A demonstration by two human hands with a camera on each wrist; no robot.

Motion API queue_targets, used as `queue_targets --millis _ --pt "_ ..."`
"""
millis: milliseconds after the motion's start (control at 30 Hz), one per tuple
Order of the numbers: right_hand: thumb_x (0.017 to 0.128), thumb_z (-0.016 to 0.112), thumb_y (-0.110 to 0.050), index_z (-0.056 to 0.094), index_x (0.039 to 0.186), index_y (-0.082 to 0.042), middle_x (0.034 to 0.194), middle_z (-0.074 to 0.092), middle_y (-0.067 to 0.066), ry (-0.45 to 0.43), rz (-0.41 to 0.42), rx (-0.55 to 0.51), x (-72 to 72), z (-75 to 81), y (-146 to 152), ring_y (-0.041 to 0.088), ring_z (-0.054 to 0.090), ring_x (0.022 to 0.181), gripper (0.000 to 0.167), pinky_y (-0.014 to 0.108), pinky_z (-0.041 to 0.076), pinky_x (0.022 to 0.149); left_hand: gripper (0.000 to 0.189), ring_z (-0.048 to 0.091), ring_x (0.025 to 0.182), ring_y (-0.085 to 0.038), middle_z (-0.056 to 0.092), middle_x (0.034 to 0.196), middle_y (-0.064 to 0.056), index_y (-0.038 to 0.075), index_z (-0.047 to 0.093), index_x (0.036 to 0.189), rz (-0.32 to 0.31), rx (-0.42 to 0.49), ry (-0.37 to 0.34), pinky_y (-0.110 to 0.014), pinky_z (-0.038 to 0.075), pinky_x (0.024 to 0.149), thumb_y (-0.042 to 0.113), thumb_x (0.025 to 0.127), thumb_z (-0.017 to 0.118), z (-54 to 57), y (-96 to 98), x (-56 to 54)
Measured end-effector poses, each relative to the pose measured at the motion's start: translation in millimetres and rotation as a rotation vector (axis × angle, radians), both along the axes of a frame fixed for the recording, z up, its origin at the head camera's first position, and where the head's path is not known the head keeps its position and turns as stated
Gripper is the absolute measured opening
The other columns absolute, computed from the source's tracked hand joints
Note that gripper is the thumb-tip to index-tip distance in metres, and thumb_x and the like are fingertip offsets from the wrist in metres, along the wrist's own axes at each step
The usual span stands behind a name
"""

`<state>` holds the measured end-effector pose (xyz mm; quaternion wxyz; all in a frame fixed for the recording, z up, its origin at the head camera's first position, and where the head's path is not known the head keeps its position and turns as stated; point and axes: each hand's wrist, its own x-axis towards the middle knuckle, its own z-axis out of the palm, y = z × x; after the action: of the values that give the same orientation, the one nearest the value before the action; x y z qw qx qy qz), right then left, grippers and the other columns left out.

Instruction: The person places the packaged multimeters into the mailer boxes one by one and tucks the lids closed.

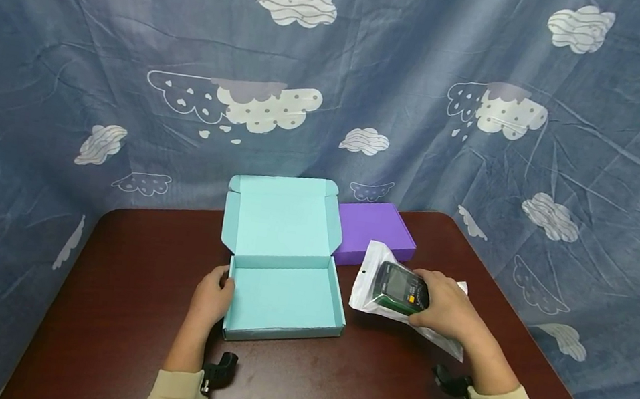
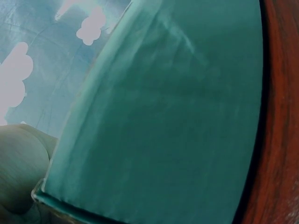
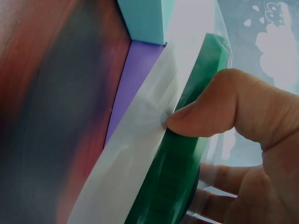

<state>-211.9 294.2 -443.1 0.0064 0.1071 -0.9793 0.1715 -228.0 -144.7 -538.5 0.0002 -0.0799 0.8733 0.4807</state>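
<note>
A light teal cardboard box (image 1: 287,300) lies on the table with its lid (image 1: 284,216) folded back, and nothing shows inside it. At its left wall is my left hand (image 1: 211,298), gripping the edge; the front wall fills most of the left wrist view. My right hand (image 1: 448,309) holds a black and green handheld device (image 1: 401,284) with a grey screen, packed in a clear and white plastic bag (image 1: 367,278). In the right wrist view the thumb presses on the device's green side (image 3: 170,175) through the plastic, while the other fingers are round its far side.
Behind and to the right of the teal box sits a closed purple box (image 1: 373,230), partly overlapped by the teal lid. The dark reddish-brown table (image 1: 139,283) ends at rounded corners. A blue cloud-patterned curtain (image 1: 340,47) hangs close behind it.
</note>
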Motion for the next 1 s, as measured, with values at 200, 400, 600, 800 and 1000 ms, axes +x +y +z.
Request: queue_targets --millis 200,400,600,800,1000 --pt "0.058 0.092 -0.023 0.057 0.136 0.001 0.117 0.062 0.016 -0.002 0.027 -0.004 -3.9 1.4 -12.7 0.033 0.054 0.1 0.089 0.049 0.046 0.08 0.045 0.052 0.128 -0.048 0.052 0.142 -0.032 -0.006 0.048 0.147 0.004 -0.001 0.004 -0.063 0.044 0.099 0.014 0.107 0.045 1.3 -0.9 0.3" --pt "0.058 0.092 -0.022 0.059 0.135 0.001 0.117 0.063 0.015 0.01 0.064 0.001 -5.9 -0.6 -24.4 0.032 0.054 0.101 0.087 0.05 0.046 0.082 0.045 0.052 0.127 -0.046 0.052 0.142 -0.031 -0.006 0.048 0.147 -0.004 0.001 -0.001 -0.062 0.044 0.099 0.015 0.108 0.045 0.6 -1.7 -0.2" --pt "0.058 0.093 -0.021 0.058 0.136 0.001 0.121 0.063 0.016 0.001 0.098 0.011 -9.2 -3.3 -41.8 0.032 0.055 0.104 0.089 0.053 0.047 0.087 0.045 0.054 0.124 -0.045 0.053 0.14 -0.031 -0.005 0.048 0.148 -0.005 0.007 -0.004 -0.061 0.046 0.096 0.015 0.108 0.045 0.6 -1.9 0.1" --pt "0.058 0.095 -0.023 0.059 0.136 0.0 0.121 0.063 0.015 0.013 0.155 0.035 -14.4 -5.8 -59.2 0.031 0.056 0.105 0.089 0.053 0.048 0.089 0.044 0.054 0.124 -0.046 0.053 0.14 -0.031 -0.006 0.049 0.147 0.001 0.007 0.001 -0.062 0.046 0.096 0.014 0.107 0.046 1.5 -1.1 0.2" --pt "0.057 0.094 -0.023 0.06 0.135 0.0 0.117 0.064 0.013 0.031 0.191 0.063 -16.5 -6.0 -75.1 0.031 0.057 0.103 0.088 0.052 0.047 0.089 0.044 0.055 0.121 -0.044 0.055 0.137 -0.03 -0.006 0.05 0.146 0.002 0.009 0.003 -0.06 0.046 0.095 0.014 0.107 0.046 0.3 -0.7 -0.9"
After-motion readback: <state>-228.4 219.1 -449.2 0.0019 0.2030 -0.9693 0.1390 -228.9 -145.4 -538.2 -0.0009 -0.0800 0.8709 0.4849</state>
